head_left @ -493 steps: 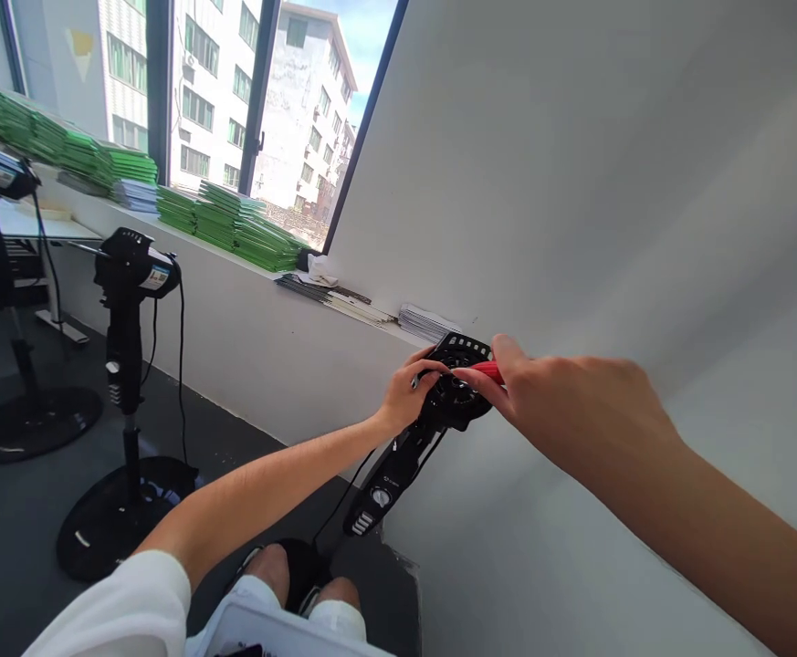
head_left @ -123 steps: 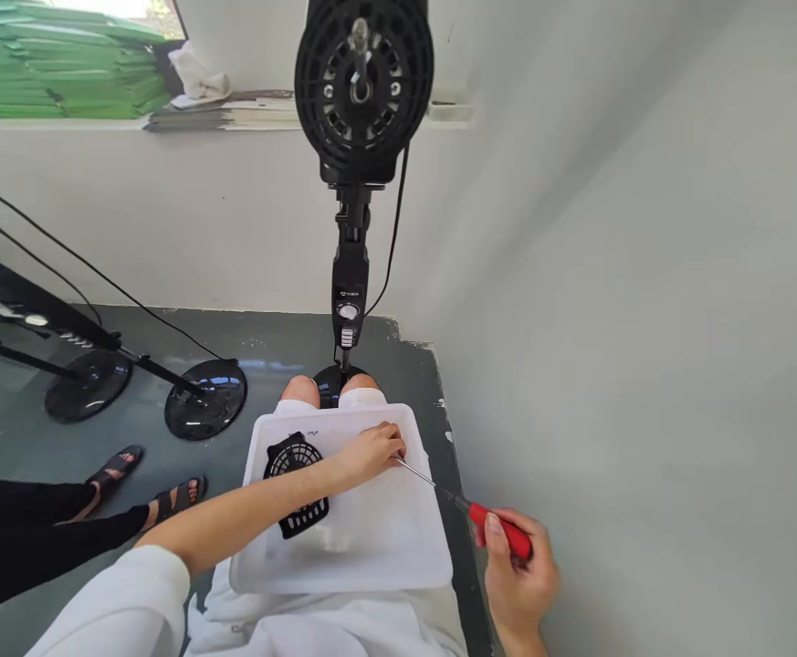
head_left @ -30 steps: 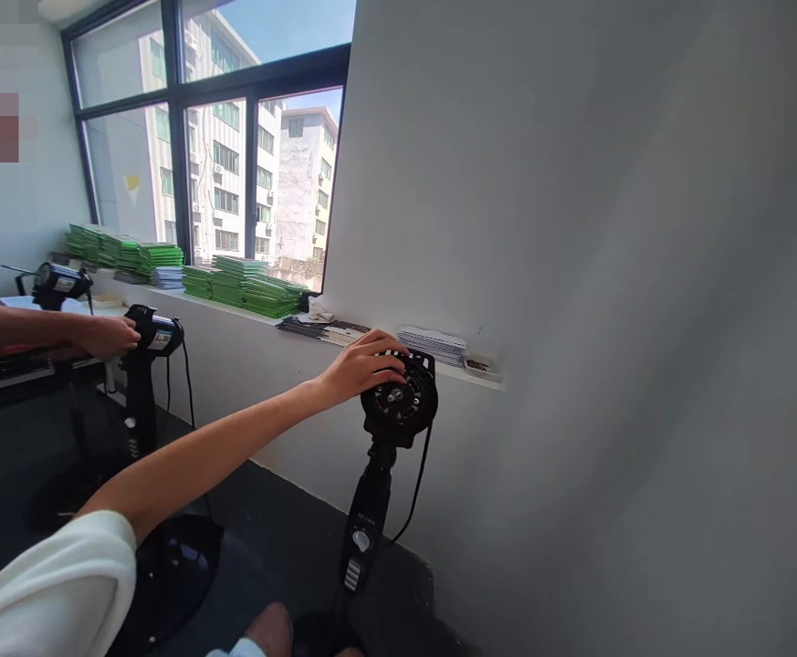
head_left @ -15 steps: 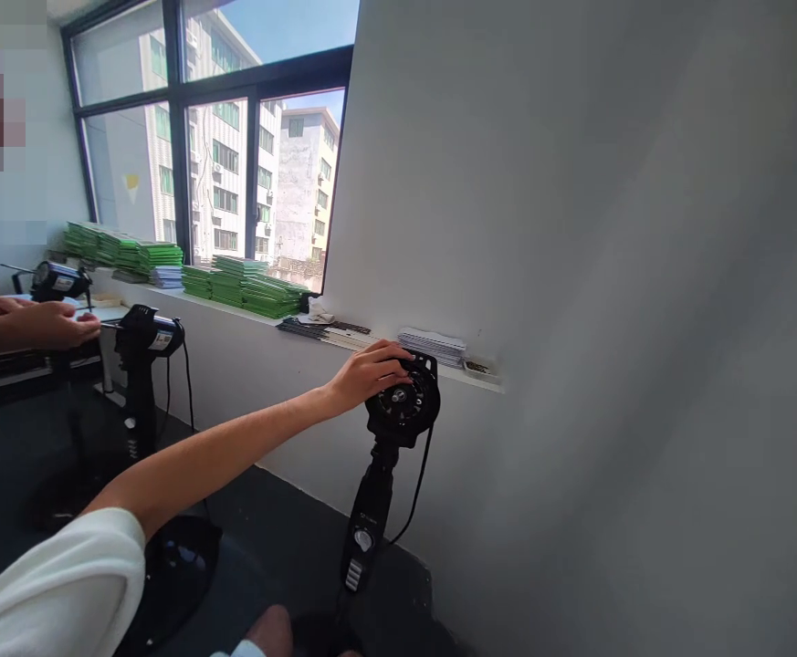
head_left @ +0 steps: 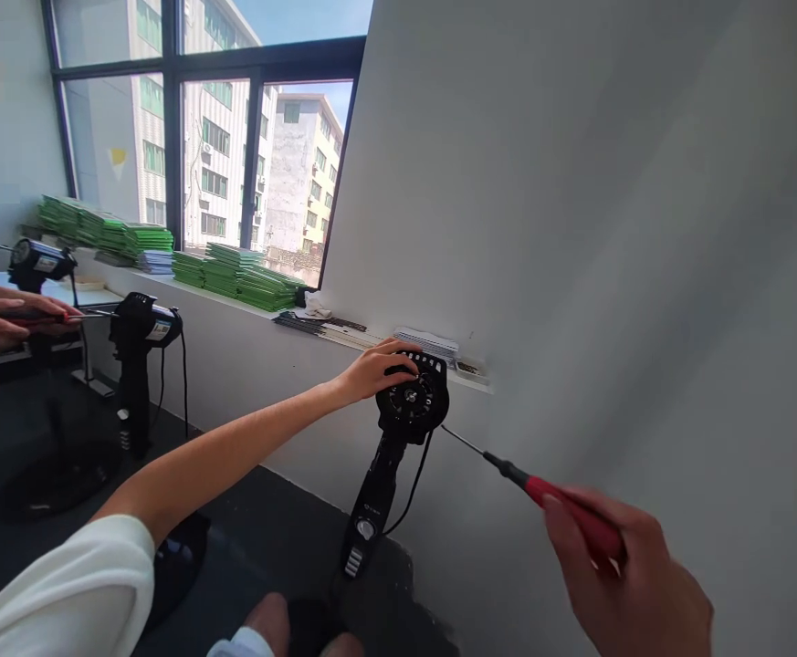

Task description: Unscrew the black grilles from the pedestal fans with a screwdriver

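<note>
A black stand fan (head_left: 413, 415), its head without grille or blades, leans in the middle, its round front and metal shaft facing me. My left hand (head_left: 385, 367) grips the upper left of the fan head, fingers curled over the face. At the lower right my right hand (head_left: 634, 570) is closed around the red handle of a screwdriver (head_left: 508, 469). The long thin shaft points up and left, and its tip appears near the lower right rim of the fan head; whether it touches, I cannot tell.
At the left, a co-worker's hands (head_left: 1, 319) hold another screwdriver (head_left: 35, 316) at a second fan (head_left: 139, 333). A third fan (head_left: 40, 263) stands behind. Green stacks (head_left: 234, 278), papers (head_left: 426, 343) and a small tray (head_left: 471, 370) line the window ledge. A power cord (head_left: 415, 497) hangs beside my fan.
My right hand has come into view from the lower right with the screwdriver. My left hand stays on the fan head, which has shifted slightly right in view.
</note>
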`<action>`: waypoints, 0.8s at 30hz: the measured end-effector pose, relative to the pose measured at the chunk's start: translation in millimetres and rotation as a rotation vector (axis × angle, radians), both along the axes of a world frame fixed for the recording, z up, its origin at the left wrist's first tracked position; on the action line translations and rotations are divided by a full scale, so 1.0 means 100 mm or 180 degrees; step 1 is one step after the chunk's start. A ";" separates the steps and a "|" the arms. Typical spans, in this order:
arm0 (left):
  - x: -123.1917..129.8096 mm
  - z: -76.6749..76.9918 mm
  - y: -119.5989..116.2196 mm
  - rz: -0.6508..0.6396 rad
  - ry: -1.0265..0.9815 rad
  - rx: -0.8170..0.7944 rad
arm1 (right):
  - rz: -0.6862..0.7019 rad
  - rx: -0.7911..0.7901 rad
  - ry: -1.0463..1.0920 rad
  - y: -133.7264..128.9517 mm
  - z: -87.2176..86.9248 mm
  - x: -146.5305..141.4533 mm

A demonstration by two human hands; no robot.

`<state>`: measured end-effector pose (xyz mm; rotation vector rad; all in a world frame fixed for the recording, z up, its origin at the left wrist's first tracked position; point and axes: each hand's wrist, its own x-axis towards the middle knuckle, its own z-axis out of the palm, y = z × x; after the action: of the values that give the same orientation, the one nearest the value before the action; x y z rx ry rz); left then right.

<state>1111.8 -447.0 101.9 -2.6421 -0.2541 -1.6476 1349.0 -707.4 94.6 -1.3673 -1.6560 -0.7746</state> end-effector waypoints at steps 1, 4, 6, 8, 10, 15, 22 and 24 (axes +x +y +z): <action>0.01 -0.01 0.00 -0.0001 -0.0021 -0.0061 | 0.0054 0.0040 -0.0131 0.13 0.12 -0.04; 0.04 -0.06 0.01 -0.0005 -0.0164 -0.0112 | 0.0198 0.0280 -0.0667 0.46 0.42 -0.18; 0.05 -0.08 0.02 -0.0045 -0.0268 -0.0081 | 0.0242 0.0342 -0.0913 0.60 0.54 -0.27; 0.07 -0.09 0.03 -0.0098 -0.0350 -0.0032 | 0.0286 0.0330 -0.1056 0.67 0.60 -0.33; 0.08 -0.10 0.04 -0.0135 -0.0388 0.0003 | 0.0327 0.0379 -0.1157 0.70 0.61 -0.36; 0.10 -0.10 0.06 -0.0034 -0.0339 -0.0092 | 0.0264 0.0284 -0.1265 0.73 0.60 -0.35; 0.11 -0.13 0.08 0.0033 -0.0254 -0.0054 | -0.0026 0.0313 -0.1802 0.71 0.85 -0.53; 0.13 -0.15 0.10 -0.0005 -0.0325 0.0006 | -0.0370 0.0205 -0.2032 0.70 0.98 -0.70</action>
<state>1124.6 -437.4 86.7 -2.5610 -0.2521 -1.7850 1279.4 -637.4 192.5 -1.2489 -2.0111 -1.4289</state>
